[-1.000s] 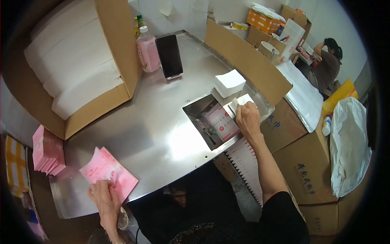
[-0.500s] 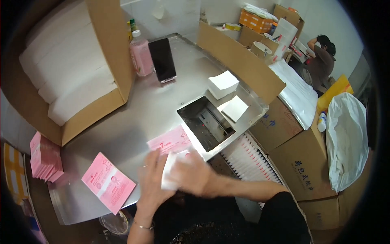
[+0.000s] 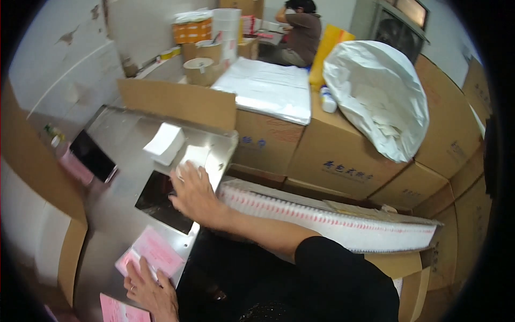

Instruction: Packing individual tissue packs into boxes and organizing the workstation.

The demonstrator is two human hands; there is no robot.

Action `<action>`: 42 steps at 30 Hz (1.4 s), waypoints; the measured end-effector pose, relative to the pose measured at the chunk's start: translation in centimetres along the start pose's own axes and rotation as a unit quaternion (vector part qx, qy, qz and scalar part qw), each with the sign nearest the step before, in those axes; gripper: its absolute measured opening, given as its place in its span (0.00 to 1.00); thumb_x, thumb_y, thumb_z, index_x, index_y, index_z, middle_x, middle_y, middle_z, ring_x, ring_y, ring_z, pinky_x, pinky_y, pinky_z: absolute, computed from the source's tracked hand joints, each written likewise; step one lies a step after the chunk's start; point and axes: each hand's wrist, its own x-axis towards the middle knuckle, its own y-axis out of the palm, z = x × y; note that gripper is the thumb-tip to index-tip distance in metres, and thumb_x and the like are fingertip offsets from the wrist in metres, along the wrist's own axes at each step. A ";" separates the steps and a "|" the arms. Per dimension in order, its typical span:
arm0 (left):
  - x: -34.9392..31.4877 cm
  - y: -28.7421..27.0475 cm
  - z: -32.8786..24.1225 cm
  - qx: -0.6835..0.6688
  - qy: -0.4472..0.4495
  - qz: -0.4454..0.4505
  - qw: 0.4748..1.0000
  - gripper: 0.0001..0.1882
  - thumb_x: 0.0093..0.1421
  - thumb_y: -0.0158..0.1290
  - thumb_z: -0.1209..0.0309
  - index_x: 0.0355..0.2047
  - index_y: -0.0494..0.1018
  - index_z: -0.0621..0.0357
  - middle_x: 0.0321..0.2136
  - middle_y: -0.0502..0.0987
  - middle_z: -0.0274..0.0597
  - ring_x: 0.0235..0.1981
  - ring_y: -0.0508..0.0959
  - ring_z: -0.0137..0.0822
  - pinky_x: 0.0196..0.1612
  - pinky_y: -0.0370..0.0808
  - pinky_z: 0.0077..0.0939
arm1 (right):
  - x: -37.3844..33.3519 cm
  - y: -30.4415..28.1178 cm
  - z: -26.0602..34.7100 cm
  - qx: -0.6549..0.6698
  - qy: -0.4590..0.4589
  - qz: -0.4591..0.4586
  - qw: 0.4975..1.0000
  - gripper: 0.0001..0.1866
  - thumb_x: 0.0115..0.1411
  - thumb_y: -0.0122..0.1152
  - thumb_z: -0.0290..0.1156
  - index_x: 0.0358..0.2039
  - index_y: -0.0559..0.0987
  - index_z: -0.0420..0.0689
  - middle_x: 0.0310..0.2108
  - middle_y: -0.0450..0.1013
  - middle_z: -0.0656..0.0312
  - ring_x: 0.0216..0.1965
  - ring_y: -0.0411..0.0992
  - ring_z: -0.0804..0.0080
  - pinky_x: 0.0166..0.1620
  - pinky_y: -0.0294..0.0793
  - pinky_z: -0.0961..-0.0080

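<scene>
My left hand lies with its fingers spread on pink printed paper packaging on the metal table. A whitish strip shows beside those fingers; I cannot make out whether it is a separate piece. My right hand is stretched out past the rectangular opening in the tabletop. Its slightly blurred fingertips are over the near edge of a low stack of white folded paper, fingers apart. A taller white stack stands just beyond. Near the table's front edge lies another pink packet, partly cut off.
A phone leans by a pink bottle at the left. An upright cardboard flap borders the table's far side. At the right are a long row of white packs, cartons and a white bag. Another person sits behind.
The view has swung right. My hands have parted: the right has left the white paper they were handling and reached to the white stack; the left now rests on the pink packaging.
</scene>
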 end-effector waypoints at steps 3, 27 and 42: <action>-0.3 -2.0 -1.7 0.020 -0.062 0.022 0.998 0.30 0.56 0.56 0.56 0.56 0.70 0.58 0.63 0.63 0.50 0.61 0.62 0.59 0.60 0.58 0.51 | -0.5 1.5 -4.1 -0.042 0.000 0.183 0.982 0.15 0.49 0.63 0.34 0.33 0.79 0.36 0.34 0.68 0.54 0.42 0.67 0.59 0.38 0.66 0.64; -0.2 -0.9 -0.3 -0.068 0.042 -0.161 0.984 0.16 0.56 0.58 0.63 0.42 0.75 0.58 0.44 0.73 0.50 0.34 0.72 0.47 0.29 0.71 0.36 | 8.4 8.0 -6.5 0.140 -0.088 0.072 0.984 0.09 0.55 0.63 0.33 0.34 0.85 0.44 0.28 0.72 0.57 0.34 0.71 0.59 0.38 0.69 0.59; 0.1 -0.7 -1.7 -0.081 0.040 -0.113 0.989 0.18 0.56 0.58 0.61 0.44 0.75 0.58 0.47 0.72 0.51 0.39 0.70 0.49 0.40 0.67 0.42 | 8.1 7.8 -6.4 0.115 -0.053 0.031 0.991 0.18 0.53 0.58 0.22 0.46 0.82 0.44 0.37 0.75 0.53 0.44 0.71 0.55 0.46 0.68 0.59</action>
